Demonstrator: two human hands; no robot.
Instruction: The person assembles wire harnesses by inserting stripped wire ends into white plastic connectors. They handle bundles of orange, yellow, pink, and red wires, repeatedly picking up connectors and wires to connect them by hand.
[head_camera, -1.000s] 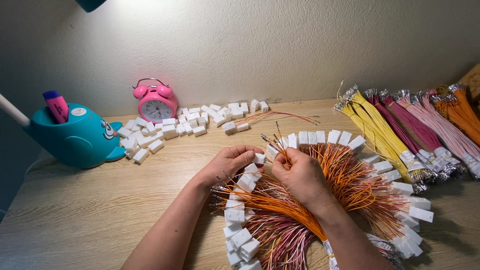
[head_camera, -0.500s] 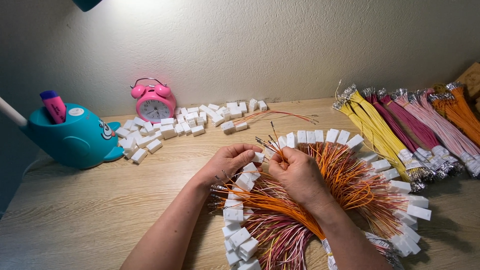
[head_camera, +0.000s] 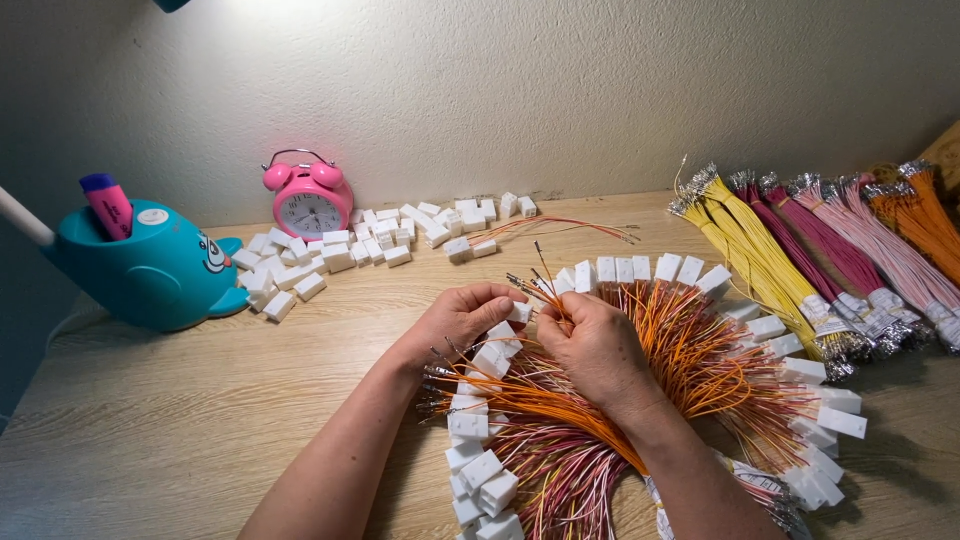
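Note:
My left hand (head_camera: 462, 318) pinches a small white plastic connector (head_camera: 519, 311) at the top of a fan of wired connectors (head_camera: 700, 365). My right hand (head_camera: 590, 345) grips a few thin orange wires (head_camera: 545, 282) whose metal tips stick up just beside that connector. Both hands rest over the fan of orange, pink and white wires, which ends in a ring of white connectors. The connector's opening is hidden by my fingers.
Loose white connectors (head_camera: 340, 248) lie piled at the back beside a pink alarm clock (head_camera: 306, 196). A teal whale-shaped holder (head_camera: 150, 268) with a pink marker stands at the left. Bundles of yellow, magenta, pink and orange wires (head_camera: 830, 260) lie at the right. The wall runs behind the wooden table (head_camera: 180, 420).
My hands have stayed over the fan's top, with only small finger movements; the held orange wires have shifted slightly towards the connector in my left hand.

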